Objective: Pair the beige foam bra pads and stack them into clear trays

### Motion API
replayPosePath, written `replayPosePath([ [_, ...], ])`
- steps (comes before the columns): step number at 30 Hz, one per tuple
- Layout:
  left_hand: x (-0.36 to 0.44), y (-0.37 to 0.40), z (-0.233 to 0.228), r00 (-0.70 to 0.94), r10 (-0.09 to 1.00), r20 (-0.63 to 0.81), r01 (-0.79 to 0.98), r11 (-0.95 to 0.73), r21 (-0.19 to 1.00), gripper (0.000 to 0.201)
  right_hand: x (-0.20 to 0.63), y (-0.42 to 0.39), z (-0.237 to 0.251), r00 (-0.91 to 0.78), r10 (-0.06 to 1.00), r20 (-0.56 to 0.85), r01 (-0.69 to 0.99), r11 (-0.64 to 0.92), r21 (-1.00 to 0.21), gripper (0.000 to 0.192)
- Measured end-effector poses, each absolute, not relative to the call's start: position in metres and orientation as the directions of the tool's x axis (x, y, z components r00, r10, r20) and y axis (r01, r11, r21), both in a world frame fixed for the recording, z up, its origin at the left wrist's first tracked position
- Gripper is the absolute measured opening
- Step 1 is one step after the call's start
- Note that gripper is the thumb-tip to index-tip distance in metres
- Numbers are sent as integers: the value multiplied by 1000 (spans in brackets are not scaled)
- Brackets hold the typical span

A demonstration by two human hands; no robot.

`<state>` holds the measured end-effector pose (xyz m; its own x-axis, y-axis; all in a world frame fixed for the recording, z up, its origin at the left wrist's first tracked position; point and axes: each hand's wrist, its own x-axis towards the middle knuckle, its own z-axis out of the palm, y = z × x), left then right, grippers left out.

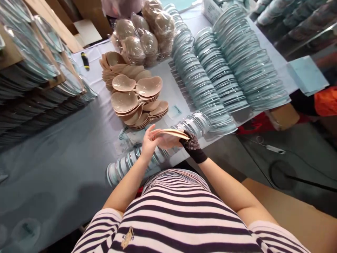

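Between my two hands is a thin beige bra cup pad (171,138), seen nearly edge-on. My bare left hand (151,142) pinches its left end, thumb and fingers on either side. My right hand (191,144), in a dark dotted glove, grips its right end. Just beyond lie stacks of glossy beige bra cups (125,102) in joined pairs. Under and beside my hands runs a row of clear plastic shells with pale blue inserts (131,161), continuing right as more clear shells (196,123).
Long rows of nested clear shells (205,80) fill the table's right side. Bagged beige cups (142,35) sit at the back, near a yellow-black tool (85,60). Racks of shells (39,70) stand left. A person's orange sleeve (326,100) shows at right, near a blue sheet stack (307,74).
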<state>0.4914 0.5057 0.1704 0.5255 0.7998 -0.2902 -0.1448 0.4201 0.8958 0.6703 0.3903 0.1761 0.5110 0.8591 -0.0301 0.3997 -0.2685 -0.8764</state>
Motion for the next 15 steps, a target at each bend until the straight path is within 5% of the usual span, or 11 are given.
replayPosePath([
  [3, 513, 479, 166, 540, 731, -417, -227, 604, 764, 87, 675, 386, 164, 684, 722, -109, 249, -371, -895, 30],
  [7, 544, 442, 162, 483, 705, -519, -256, 681, 686, 70, 676, 384, 159, 668, 739, -91, 181, -280, -943, 31],
  [15, 568, 433, 165, 363, 853, -376, -229, 473, 851, 26, 701, 320, 198, 349, 886, 305, 557, 65, -828, 45],
])
